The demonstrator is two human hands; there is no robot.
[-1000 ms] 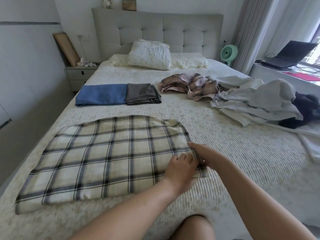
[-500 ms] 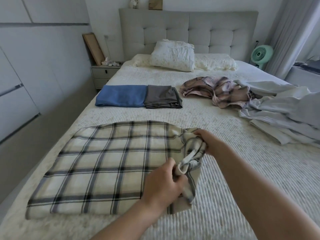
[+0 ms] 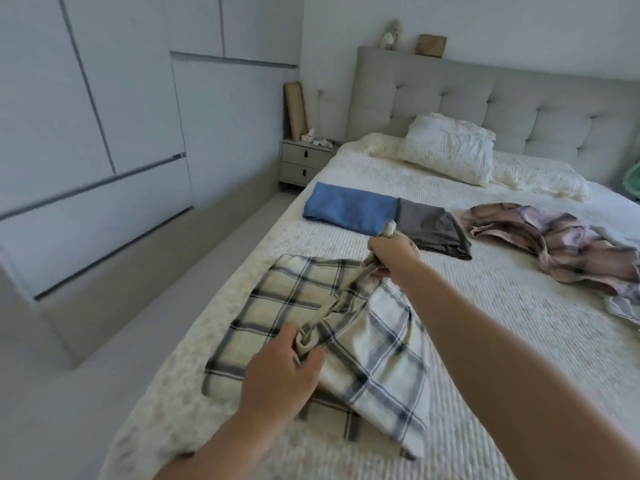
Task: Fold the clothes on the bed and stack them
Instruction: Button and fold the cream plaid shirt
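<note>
A cream plaid garment (image 3: 287, 306) with dark checks lies near the left side of the bed (image 3: 485, 323). My left hand (image 3: 280, 372) grips its near right corner, bunched in the fingers. My right hand (image 3: 393, 252) grips the far right corner and holds it above the bed. The right part of the cloth is lifted and doubled over the flat part toward the left. Farther up the bed lie a folded blue garment (image 3: 349, 209) and a folded dark grey garment (image 3: 433, 230), side by side. An unfolded pink plaid garment (image 3: 554, 244) lies crumpled at the right.
White pillows (image 3: 450, 147) lean against the grey tufted headboard (image 3: 485, 98). A small nightstand (image 3: 303, 161) stands at the bed's far left corner. White wardrobe doors (image 3: 104, 150) line the left wall, with a strip of floor (image 3: 104, 375) between them and the bed.
Both hands took hold of the plaid garment's right edge, lifted it and carried it leftward over the flat part. The view turned left, so the pile of light clothes left the frame.
</note>
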